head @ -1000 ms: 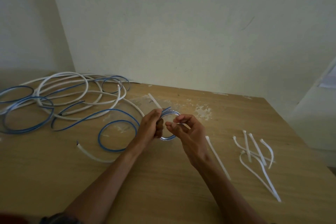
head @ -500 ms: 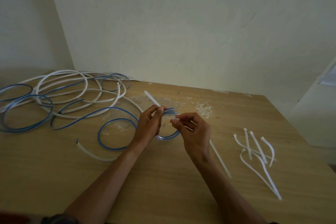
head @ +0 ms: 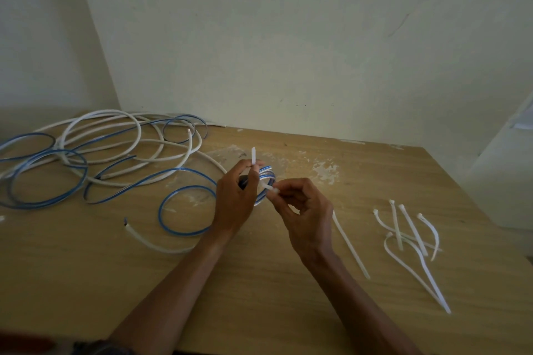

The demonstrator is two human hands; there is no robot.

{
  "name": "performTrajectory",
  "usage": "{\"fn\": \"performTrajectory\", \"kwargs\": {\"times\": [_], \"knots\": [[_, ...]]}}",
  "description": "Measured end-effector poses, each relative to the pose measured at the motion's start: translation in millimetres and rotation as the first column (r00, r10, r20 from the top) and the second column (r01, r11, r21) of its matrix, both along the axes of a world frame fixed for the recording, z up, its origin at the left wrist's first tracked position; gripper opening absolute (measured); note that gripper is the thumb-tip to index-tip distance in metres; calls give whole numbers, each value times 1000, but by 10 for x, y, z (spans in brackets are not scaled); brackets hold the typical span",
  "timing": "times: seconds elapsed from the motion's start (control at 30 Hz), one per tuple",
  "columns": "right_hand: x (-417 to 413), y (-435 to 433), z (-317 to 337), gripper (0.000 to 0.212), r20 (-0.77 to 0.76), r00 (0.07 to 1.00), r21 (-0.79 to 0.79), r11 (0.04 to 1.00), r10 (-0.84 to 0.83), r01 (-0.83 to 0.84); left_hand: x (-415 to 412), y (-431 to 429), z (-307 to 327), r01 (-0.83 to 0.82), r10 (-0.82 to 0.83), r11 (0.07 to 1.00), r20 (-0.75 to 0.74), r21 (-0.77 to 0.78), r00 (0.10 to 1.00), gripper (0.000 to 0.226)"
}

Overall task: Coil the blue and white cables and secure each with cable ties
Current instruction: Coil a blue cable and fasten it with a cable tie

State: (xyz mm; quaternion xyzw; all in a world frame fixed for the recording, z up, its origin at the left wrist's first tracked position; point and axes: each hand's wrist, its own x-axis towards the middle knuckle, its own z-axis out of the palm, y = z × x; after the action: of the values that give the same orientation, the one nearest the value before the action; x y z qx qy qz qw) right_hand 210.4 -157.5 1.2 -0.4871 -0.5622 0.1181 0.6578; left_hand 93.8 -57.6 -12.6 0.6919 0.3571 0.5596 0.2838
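Note:
A small coil of blue cable (head: 267,179) is held just above the wooden table (head: 259,297) in the middle of the view. My left hand (head: 235,199) grips the coil's left side and pinches one end of a white cable tie (head: 253,155) that sticks up past my fingers. My right hand (head: 305,210) pinches the tie's other end (head: 269,188) at the coil's right side. The tie passes around the coil. The rest of the blue cable (head: 184,202) trails left in loops. A tangle of white cable (head: 115,135) lies at the far left.
Several loose white cable ties (head: 409,233) lie on the table to the right, and one more tie (head: 350,245) lies beside my right wrist. A short white cable end (head: 150,241) lies left of my left forearm. Walls close off the back and left.
The tie's end has swung up to stand upright above my left fingers. My right hand has shifted slightly and now pinches the other end against the coil.

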Motion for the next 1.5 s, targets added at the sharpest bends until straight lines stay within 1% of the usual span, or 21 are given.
{"fn": "performTrajectory", "kwargs": {"times": [0.07,0.17,0.23,0.3,0.37,0.43,0.5,0.63,0.73,0.8,0.87,0.93,1.03,1.1,1.13,1.2,1.27,1.37,1.43,1.5], "knots": [[-1,-5,9,25,-15,1000,-46,999,9,-10,-26,10,-19,-13,17,998,-61,63,998,22],[29,-11,33,26,-73,997,-51,999,2,-6,-47,12,-30,13,17,985,-171,170,985,24],[58,-13,64,25,-102,995,-60,998,-4,-2,-37,-13,-29,34,11,976,-203,215,979,28],[77,-13,97,23,-163,986,-100,994,25,-42,-25,-40,-18,53,-2,972,-219,229,976,25],[85,-12,117,18,-189,980,-133,986,70,-96,-19,-54,-18,64,-9,973,-238,223,971,20],[99,-1,126,11,-188,977,-148,980,105,-134,-12,-63,-18,69,-15,976,-250,206,968,20],[119,16,123,8,-219,966,-147,974,137,-171,-7,-63,-20,69,-21,979,-244,190,970,20],[149,25,105,16,-257,952,-151,966,167,-210,-8,-42,-24,57,-22,985,-210,162,977,26],[156,25,107,31,-280,948,-162,966,152,-203,14,-61,-29,55,-43,997,-185,61,982,31],[180,40,106,24,-308,941,-147,971,137,-190,10,-74,-17,25,-23,1000,-160,9,987,39],[196,48,96,17,-326,936,-132,974,133,-185,-17,-76,-2,6,-7,1000,-116,-10,993,48],[190,53,81,14,-302,944,-137,974,133,-181,-37,-71,14,-2,1,1000,-61,-15,998,49],[154,45,49,14,-266,956,-154,974,121,-166,-27,-99,55,16,-14,998,27,-67,1000,35],[129,41,30,15,-198,978,-133,986,70,-97,-16,-134,74,40,-29,992,93,-118,995,23],[117,42,18,15,-149,988,-93,994,38,-52,-19,-145,84,42,-26,989,114,-140,993,21],[94,48,-2,18,-60,998,31,999,-35,37,-31,-133,93,60,-31,978,143,-199,989,26],[80,56,-15,20,10,994,150,983,-106,104,-33,-90,84,105,-47,947,191,-302,980,30],[111,51,-10,18,125,966,283,941,-226,183,-13,-31,79,199,-27,849,334,-490,942,34],[147,36,13,15,165,945,357,911,-282,209,-17,8,93,323,12,735,488,-596,873,40],[169,19,56,15,163,933,409,883,-320,231,-36,50,82,449,78,605,609,-658,789,40]]}}
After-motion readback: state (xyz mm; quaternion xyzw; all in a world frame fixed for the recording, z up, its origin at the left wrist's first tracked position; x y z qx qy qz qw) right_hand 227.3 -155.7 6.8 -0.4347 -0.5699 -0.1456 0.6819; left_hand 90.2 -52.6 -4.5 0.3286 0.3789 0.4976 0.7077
